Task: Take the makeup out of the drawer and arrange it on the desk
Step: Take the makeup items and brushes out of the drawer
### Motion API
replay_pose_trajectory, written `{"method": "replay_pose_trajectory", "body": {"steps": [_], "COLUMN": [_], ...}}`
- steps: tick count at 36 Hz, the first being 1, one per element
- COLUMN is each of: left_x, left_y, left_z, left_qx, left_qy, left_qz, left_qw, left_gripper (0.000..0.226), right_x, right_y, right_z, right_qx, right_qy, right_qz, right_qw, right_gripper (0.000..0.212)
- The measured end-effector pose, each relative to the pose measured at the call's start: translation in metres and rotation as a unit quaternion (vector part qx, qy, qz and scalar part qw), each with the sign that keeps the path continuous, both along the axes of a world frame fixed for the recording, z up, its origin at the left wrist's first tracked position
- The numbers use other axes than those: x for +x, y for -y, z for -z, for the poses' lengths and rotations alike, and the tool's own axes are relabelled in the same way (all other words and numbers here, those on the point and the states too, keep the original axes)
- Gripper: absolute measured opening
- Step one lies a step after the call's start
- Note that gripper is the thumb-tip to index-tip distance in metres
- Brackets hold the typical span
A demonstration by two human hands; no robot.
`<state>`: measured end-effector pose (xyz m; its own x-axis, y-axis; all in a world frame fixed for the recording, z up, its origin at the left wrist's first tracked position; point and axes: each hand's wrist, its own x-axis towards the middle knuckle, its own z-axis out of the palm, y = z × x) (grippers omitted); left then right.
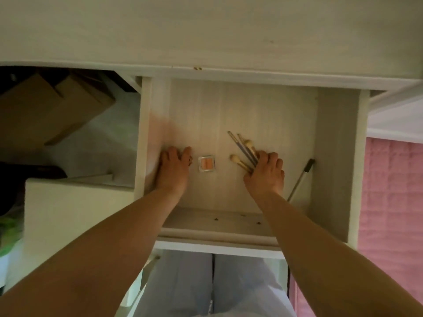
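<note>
Both bare forearms reach forward over pale trousers (206,284) into the open drawer (336,156) under the desk (206,30). On the drawer floor the right hand (265,172) grips a bundle of makeup brushes (246,153), their tips fanning out toward the back, while the left hand (175,165) has its fingers curled over something dark that is too hidden to identify. Between the hands lies a small blush compact (207,164), just beside the left fingers, and a pen-like stick (301,179) leans against the right drawer wall.

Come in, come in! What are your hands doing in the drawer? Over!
Right hand grips makeup brushes. Left hand beside blush compact, grip unclear. Silver pen left at drawer wall. Nothing blocking.
</note>
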<state>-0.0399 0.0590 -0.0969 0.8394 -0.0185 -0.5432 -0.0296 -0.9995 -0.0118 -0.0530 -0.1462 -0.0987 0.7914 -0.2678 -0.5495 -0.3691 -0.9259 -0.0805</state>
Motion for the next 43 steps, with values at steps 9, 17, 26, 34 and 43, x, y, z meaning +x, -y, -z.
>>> {"method": "replay_pose_trajectory", "body": {"steps": [9, 17, 26, 34, 43], "left_x": [-0.009, -0.007, 0.014, 0.016, 0.011], "left_y": [0.012, 0.036, 0.042, 0.058, 0.083], "left_z": [-0.005, 0.003, 0.000, 0.002, -0.004], "left_qx": [-0.176, -0.163, -0.115, -0.117, -0.122], "left_qy": [0.028, 0.015, 0.004, 0.013, -0.001], "left_qz": [-0.024, 0.047, 0.082, 0.091, 0.105], "left_qw": [0.984, 0.985, 0.990, 0.989, 0.987], "left_gripper": [0.057, 0.052, 0.047, 0.044, 0.040], "right_x": [-0.004, 0.000, 0.007, 0.015, 0.008], "right_y": [-0.011, -0.003, -0.010, -0.005, 0.012], "right_z": [0.009, 0.011, 0.010, 0.013, 0.006], "right_qx": [0.050, 0.087, 0.070, 0.048, 0.044], "right_qy": [-0.036, -0.051, 0.005, -0.027, -0.021], "right_qz": [0.042, 0.078, 0.074, 0.048, 0.077], "right_qw": [0.997, 0.992, 0.995, 0.997, 0.996], "right_gripper": [0.027, 0.021, 0.023, 0.023, 0.018]}}
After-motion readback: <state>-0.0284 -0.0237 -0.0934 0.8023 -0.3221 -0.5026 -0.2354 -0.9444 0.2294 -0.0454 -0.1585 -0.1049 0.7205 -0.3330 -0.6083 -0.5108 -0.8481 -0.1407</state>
